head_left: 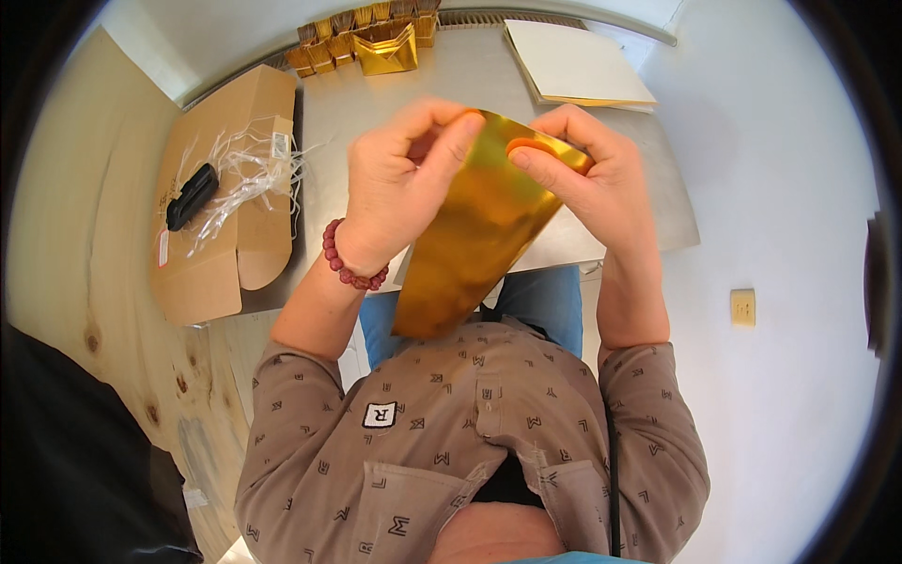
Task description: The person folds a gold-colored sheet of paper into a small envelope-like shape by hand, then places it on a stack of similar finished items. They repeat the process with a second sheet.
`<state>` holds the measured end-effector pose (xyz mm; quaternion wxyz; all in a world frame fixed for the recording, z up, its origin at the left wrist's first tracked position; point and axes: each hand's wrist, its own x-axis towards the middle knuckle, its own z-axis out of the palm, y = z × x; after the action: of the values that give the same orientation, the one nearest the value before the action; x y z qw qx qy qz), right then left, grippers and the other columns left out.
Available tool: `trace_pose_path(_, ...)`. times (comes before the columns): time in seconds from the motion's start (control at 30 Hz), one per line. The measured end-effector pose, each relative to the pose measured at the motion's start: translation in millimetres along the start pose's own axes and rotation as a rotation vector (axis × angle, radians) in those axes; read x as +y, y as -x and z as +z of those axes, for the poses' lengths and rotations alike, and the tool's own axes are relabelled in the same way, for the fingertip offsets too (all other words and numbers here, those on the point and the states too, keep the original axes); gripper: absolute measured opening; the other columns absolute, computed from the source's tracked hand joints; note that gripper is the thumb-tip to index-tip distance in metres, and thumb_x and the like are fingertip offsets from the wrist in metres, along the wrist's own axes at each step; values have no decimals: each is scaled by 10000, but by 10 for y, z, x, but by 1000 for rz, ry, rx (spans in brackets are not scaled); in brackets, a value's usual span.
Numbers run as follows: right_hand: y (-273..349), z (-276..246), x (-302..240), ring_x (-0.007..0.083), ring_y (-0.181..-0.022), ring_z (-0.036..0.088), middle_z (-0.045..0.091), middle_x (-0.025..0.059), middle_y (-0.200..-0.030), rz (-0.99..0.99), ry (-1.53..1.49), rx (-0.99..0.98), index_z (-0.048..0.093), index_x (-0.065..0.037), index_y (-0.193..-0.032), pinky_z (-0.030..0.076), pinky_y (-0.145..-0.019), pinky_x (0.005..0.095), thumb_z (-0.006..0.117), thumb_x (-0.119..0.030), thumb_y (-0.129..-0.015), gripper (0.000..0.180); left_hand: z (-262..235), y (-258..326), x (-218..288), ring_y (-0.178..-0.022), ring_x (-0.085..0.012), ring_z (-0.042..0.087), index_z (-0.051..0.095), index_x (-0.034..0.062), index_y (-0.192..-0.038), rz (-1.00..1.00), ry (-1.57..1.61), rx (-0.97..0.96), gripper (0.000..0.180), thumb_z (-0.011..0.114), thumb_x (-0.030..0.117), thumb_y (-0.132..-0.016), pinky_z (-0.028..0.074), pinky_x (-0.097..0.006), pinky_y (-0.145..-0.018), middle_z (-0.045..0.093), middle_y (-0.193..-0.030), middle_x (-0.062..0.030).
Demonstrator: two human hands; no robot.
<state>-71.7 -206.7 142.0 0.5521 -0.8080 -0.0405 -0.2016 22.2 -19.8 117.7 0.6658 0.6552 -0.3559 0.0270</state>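
- Brown patterned shirt (pixel 554 404) fills the lower middle, with blue trousers (pixel 540 301) showing beyond it
- Gold sheet (pixel 470 244) is long, smooth and mirror-like, bright yellow near the top and deeper amber lower down, gently curved and partly blurred
- It slants in the air between the hands, over the near edge of the grey metal table (pixel 324 127), its lower end hanging before the shirt
- Left hand (pixel 399 179), a maroon bead bracelet (pixel 349 261) at its wrist: thumb and forefinger clamped on the sheet's upper left corner
- Right hand (pixel 601 179): thumb and fingers clamped on its upper right end; what the orange band (pixel 529 144) there is, I cannot tell
- Cardboard box (pixel 202 273) on the left, its inside hidden; clear plastic strands (pixel 244 174) and a black object (pixel 193 197) lie on top
- Folded gold pieces (pixel 320 58) stand in rows at the far edge; beside them, a larger pouch-shaped gold piece (pixel 387 54), contents unclear
- White-topped stack (pixel 578 61), gold at its edge, lies far right
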Motion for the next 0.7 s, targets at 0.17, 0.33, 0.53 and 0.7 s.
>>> trace_pose_path(0.17, -100, -60, 155, 36, -802, 577, 675, -31, -888, 130, -218, 23, 661, -46, -1042, 458, -720, 212, 776, -125, -914, 188, -14, -97, -98, -634, -14, 536, 689, 4, -1004, 44, -32, 107, 93, 679, 97, -1003, 424, -202, -557, 643, -733, 30)
trace_pose_path(0.33, -140, 48, 345, 8, -785, 564, 668, -39, -906, 81, -532, 80, 642, -42, -1045, 434, -687, 194, 744, -127, -960, 158, 35, -88, -163, -607, -28, 524, 658, 15, -999, 74, -57, 176, 84, 650, 95, -1023, 414, -211, -540, 615, -734, 18)
trace_pose_path(0.53, -77, 224, 424, -10, -736, 496, 630, -53, -871, -23, -512, 195, 624, -36, -1048, 392, -619, 171, 668, -140, -1027, 115, 92, -43, -213, -593, -38, 517, 621, 27, -992, 74, -84, 215, 95, 626, 108, -1041, 415, -225, -533, 577, -706, 15)
trace_pose_path(0.7, -84, 339, 443, -22, -708, 448, 575, -80, -821, -123, -473, 295, 605, -33, -1035, 344, -594, 173, 665, -150, -1036, 131, 118, -9, -229, -585, -60, 528, 604, 28, -987, 110, -175, 255, 97, 618, 105, -1045, 429, -236, -539, 597, -713, -16)
